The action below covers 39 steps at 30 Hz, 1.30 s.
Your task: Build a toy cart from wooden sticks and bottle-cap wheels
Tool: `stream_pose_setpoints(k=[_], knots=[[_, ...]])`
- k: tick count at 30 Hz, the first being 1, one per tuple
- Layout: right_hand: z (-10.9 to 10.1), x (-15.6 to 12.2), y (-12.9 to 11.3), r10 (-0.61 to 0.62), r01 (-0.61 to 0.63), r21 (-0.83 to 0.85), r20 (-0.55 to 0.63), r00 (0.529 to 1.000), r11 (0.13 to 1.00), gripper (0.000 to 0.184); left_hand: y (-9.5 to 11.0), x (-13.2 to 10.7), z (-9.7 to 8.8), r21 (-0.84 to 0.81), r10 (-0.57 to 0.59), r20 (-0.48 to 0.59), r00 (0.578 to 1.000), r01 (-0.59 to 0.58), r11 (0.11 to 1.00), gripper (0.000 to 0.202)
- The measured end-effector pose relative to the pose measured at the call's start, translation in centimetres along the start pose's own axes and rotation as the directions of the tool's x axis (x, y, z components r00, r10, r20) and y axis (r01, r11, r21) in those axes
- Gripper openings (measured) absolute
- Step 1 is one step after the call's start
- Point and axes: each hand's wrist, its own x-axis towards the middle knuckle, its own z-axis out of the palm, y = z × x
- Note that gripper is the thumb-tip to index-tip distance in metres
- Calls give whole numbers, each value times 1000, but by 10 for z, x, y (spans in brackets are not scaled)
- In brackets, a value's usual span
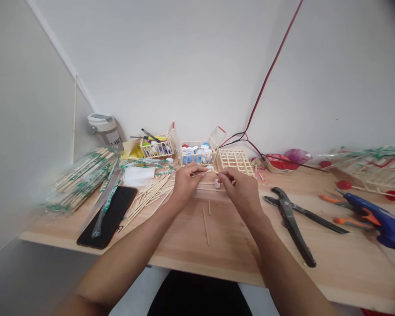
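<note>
My left hand [186, 181] and my right hand [241, 188] meet over the middle of the table. A short, thin wooden stick [212, 171] spans the gap between them, slightly arched, with one end pinched in each hand's fingertips. Just below my right fingertips is a small white piece [217, 184]; whether it touches them I cannot tell. Behind my right hand lies a lattice frame of wooden sticks [235, 160]. Two short loose sticks [206, 226] lie on the wood nearer my body.
Stick baskets [197, 153] with bottle caps line the wall. On the left are bagged skewers [82, 180], loose sticks [148, 197] and a phone [107, 217]. Black pliers [291, 226], a blue glue gun [375, 217] and a red-wheeled stick cart [375, 169] occupy the right.
</note>
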Motion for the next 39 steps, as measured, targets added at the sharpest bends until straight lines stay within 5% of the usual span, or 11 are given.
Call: stream_pose_setpoints(k=[39], knots=[[-1,0,-1,-51,50,-15,-3,999,999,22,-3,1,0,-12,19,0,1000,-19,1000,18]])
